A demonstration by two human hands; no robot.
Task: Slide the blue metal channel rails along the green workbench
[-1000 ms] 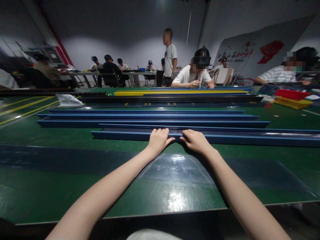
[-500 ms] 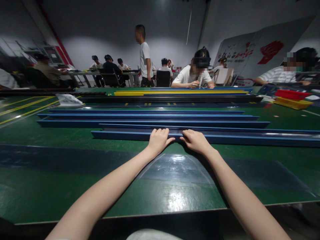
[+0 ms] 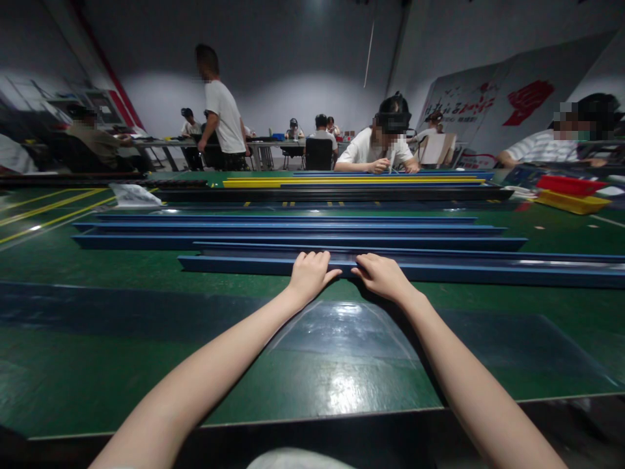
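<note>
A long blue channel strip (image 3: 244,264) with raised side walls lies across the table and runs out of view on the right. My left hand (image 3: 311,270) is closed over its near wall, fingers inside the channel and thumb along the front. Close beside it, my right hand (image 3: 378,272) grips the same wall, its thumb pointing toward the left one. Fingertips of both hands are hidden inside the channel. Just behind lie more blue channel strips (image 3: 293,242), parallel to the held one.
A clear flexible sheet (image 3: 117,312) stretches over the green table (image 3: 161,391) in front of me. Farther back are a black strip (image 3: 342,194), yellow strips (image 3: 254,182), a crumpled plastic bag (image 3: 134,195), and red (image 3: 571,185) and yellow (image 3: 576,201) trays. A co-worker (image 3: 375,146) sits opposite.
Both my hands and the blue channel strip stay in place. In the background, a standing person in a white shirt has walked to the left.
</note>
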